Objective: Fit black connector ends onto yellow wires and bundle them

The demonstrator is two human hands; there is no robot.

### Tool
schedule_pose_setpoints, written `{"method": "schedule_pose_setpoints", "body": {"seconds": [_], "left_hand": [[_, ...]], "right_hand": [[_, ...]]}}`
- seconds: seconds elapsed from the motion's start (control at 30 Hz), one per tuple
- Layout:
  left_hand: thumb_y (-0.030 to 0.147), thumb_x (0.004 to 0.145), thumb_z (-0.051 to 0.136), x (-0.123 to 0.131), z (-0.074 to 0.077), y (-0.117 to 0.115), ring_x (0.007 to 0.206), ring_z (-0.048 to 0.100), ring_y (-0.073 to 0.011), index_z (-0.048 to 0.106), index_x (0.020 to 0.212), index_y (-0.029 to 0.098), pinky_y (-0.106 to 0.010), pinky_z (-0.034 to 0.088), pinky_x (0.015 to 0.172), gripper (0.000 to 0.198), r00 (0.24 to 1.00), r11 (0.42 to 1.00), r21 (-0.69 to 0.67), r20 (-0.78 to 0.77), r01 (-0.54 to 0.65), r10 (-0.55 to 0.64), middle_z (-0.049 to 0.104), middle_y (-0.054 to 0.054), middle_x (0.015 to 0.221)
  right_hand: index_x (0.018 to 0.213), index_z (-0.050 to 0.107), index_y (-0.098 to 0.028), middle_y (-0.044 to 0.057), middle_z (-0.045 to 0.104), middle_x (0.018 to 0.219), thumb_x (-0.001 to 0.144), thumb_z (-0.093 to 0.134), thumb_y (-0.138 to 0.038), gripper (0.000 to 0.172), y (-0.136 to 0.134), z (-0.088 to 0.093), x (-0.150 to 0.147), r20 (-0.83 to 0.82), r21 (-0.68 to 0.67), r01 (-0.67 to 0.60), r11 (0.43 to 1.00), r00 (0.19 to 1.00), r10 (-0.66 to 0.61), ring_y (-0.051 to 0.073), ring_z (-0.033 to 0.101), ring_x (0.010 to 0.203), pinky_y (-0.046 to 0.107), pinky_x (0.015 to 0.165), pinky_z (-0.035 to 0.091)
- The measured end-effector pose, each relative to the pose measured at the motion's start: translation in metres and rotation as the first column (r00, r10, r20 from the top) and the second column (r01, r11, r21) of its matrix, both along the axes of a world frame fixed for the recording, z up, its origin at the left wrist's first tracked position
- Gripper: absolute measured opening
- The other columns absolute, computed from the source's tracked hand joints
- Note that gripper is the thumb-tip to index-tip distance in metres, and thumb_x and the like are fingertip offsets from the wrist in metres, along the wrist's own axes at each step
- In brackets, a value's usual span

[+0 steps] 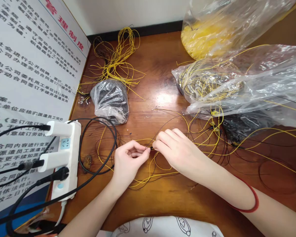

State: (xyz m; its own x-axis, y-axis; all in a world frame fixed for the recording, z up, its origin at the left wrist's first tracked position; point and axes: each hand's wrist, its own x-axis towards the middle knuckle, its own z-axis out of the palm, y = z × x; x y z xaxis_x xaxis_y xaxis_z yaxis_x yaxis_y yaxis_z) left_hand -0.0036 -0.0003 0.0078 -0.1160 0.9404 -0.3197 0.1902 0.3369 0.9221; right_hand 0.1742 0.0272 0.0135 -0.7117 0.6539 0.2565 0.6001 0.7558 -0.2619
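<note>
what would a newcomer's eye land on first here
Probably the bare left hand and bare right hand near the centre, with a small black piece between their fingertips. Next, perhaps the bright yellow mass in clear plastic at upper right, then the white rectangular power strip at left.

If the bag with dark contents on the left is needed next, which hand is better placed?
Left, I'd judge: the left hand is nearer the bag with dark contents, while the right hand lies farther across. Both seem occupied at a small dark piece, though.
</note>
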Motion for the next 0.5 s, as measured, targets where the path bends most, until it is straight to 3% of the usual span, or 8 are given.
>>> {"method": "schedule_pose_setpoints", "body": {"seconds": [0.5], "left_hand": [[0.020, 0.064, 0.072, 0.0027, 0.0002, -0.0018, 0.052, 0.067, -0.0134, 0.065, 0.057, 0.017, -0.020, 0.057, 0.052, 0.010, 0.999, 0.999, 0.034, -0.046, -0.002, 0.004, 0.069, 0.000, 0.056]], "right_hand": [[0.075, 0.060, -0.014, 0.007, 0.052, 0.072, 0.097, 0.037, -0.006, 0.032, -0.0065, 0.0075, -0.0074, 0.069, 0.095, 0.000, 0.995, 0.998, -0.006, 0.021, 0.040, 0.069, 0.033, 0.067, 0.029]]}}
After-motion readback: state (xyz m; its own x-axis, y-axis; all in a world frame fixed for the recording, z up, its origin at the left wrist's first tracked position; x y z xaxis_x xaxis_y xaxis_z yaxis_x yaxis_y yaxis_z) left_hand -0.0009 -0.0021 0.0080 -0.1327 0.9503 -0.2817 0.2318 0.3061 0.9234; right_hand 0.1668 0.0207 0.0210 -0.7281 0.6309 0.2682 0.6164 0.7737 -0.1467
